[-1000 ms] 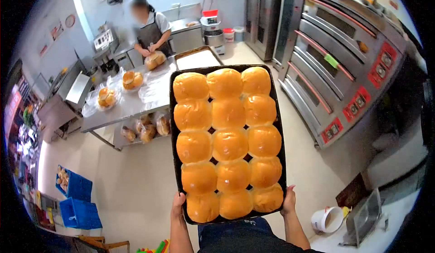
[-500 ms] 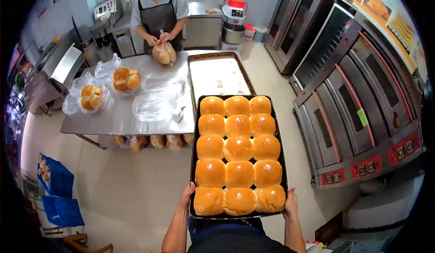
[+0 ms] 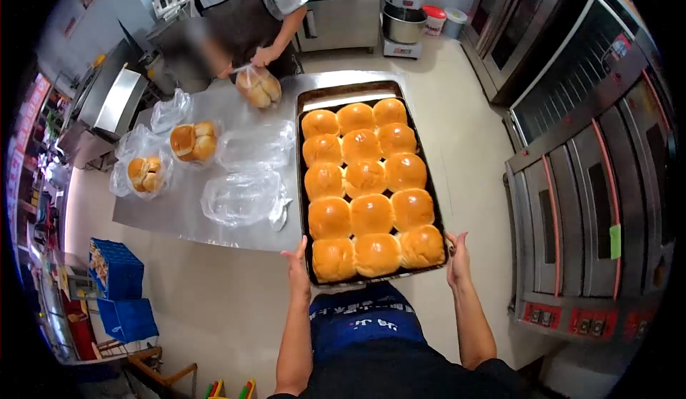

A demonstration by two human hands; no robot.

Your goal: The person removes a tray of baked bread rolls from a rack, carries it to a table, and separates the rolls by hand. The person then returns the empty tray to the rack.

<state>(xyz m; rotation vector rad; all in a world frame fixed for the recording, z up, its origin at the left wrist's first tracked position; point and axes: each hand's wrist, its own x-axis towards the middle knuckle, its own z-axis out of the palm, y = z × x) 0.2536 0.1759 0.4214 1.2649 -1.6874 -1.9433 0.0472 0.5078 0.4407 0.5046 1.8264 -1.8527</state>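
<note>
A dark baking tray (image 3: 437,213) full of glossy golden buns (image 3: 371,213) is held out in front of me, its far part over the right side of the metal table. My left hand (image 3: 298,267) grips the near left corner, thumb up along the side. At the near right corner is my right hand (image 3: 458,259), thumb raised and fingers against the edge. Part of each hand's fingers is hidden by the tray. Beneath the far end shows another tray (image 3: 343,93); whether the two touch, I cannot tell.
Bagged buns (image 3: 193,141) and clear plastic bags (image 3: 243,197) lie on the metal table (image 3: 171,220). Across it, a co-worker (image 3: 250,20) holds a bag of buns (image 3: 259,88). Ovens (image 3: 593,206) line the right; blue crates (image 3: 118,270) stand on the floor at left.
The tray of buns has moved forward over the table and now covers most of the other tray. My view has come closer to the table. The co-worker leans forward with the bag.
</note>
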